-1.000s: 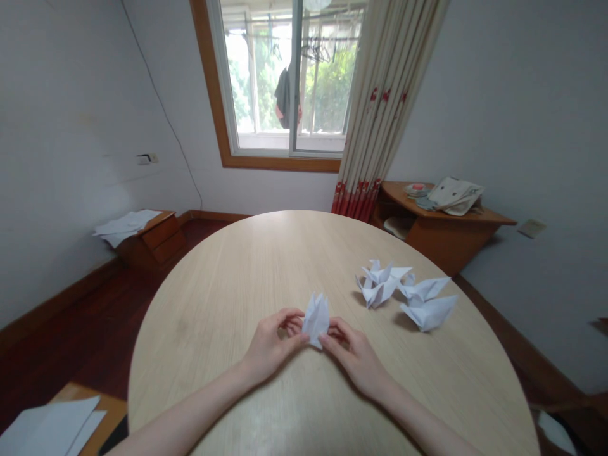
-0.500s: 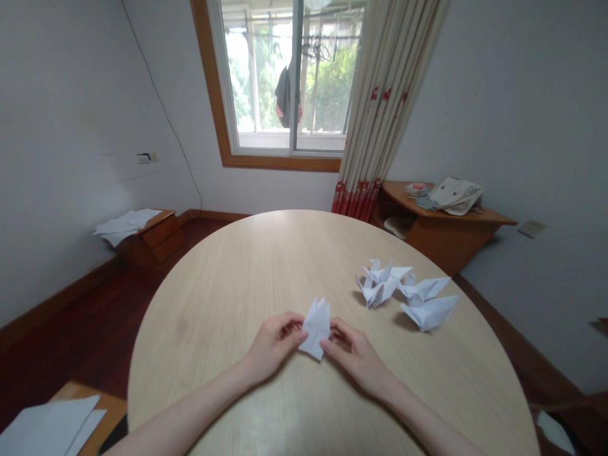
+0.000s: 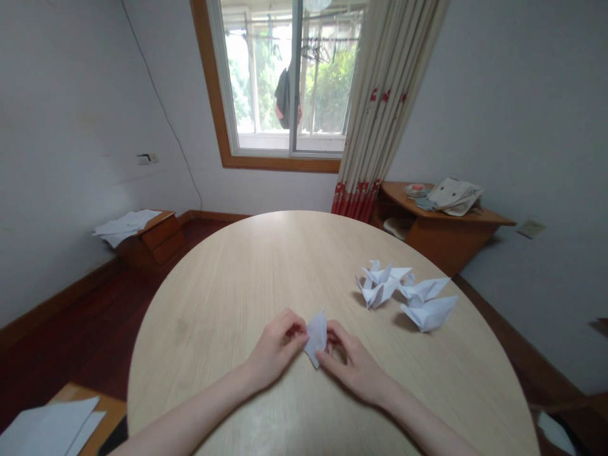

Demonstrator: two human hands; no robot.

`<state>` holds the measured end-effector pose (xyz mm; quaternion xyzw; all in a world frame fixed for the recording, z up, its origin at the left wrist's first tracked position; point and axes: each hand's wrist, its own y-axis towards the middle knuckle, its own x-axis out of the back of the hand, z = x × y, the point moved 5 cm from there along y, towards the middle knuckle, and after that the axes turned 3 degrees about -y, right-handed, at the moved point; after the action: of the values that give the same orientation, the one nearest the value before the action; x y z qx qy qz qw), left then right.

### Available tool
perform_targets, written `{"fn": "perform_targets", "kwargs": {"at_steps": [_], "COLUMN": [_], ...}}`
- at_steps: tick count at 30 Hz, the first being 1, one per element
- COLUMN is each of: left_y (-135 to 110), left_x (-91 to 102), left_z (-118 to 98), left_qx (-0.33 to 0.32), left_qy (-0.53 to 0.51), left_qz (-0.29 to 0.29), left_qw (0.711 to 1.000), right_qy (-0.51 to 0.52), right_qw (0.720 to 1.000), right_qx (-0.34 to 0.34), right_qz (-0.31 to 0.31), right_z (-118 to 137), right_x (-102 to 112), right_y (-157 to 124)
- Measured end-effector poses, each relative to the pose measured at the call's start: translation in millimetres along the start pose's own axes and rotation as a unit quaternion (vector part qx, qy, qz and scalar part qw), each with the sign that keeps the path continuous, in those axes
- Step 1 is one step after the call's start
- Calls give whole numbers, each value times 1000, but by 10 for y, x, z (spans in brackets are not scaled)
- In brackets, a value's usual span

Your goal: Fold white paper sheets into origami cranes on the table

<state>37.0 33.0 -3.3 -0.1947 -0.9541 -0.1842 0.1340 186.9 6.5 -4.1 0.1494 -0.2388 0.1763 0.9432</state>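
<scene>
A small piece of folded white paper (image 3: 316,337) is held just above the table between my two hands, its narrow tip pointing away from me. My left hand (image 3: 280,345) pinches its left edge between thumb and fingers. On the other side, my right hand (image 3: 354,361) grips the right edge, thumb on the near face and fingers curled behind. To the right of my hands stand several folded paper cranes (image 3: 380,285) in a loose group, one of them (image 3: 430,311) nearer to me.
The round wooden table (image 3: 213,285) fills the middle. Loose white sheets (image 3: 57,424) lie on a brown surface at lower left, more sheets (image 3: 128,221) on a low cabinet. A corner desk (image 3: 451,234) with a cloth bag (image 3: 458,195) stands at right, near the curtain (image 3: 380,107).
The folded paper has turned and looks narrower, its top now one slim point instead of spread tips. My left fingers have drawn in closer on its edge. The cranes have stayed put.
</scene>
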Motion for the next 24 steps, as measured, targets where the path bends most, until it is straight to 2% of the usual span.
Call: {"fn": "perform_targets", "kwargs": {"at_steps": [4, 10, 15, 20, 24], "left_y": [-10, -30, -31, -22, -46], "left_x": [-18, -44, -44, -47, -51], "left_z": [-89, -50, -5, -13, 0], "left_qx": [-15, -2, 10, 11, 22], "left_qy": [-7, -67, -45, -5, -18], "left_qz": [35, 65, 66, 60, 43], "left_qw": [999, 996, 997, 998, 999], "right_qy": [-27, 6, 19, -6, -33], "right_qw": [1000, 1000, 1000, 1000, 999], "right_qx": [1, 4, 15, 4, 4], "right_qz": [0, 22, 19, 13, -3], "right_z": [56, 37, 6, 6, 7], "right_x": [10, -15, -15, -12, -13], "right_y": [3, -10, -10, 3, 3]}}
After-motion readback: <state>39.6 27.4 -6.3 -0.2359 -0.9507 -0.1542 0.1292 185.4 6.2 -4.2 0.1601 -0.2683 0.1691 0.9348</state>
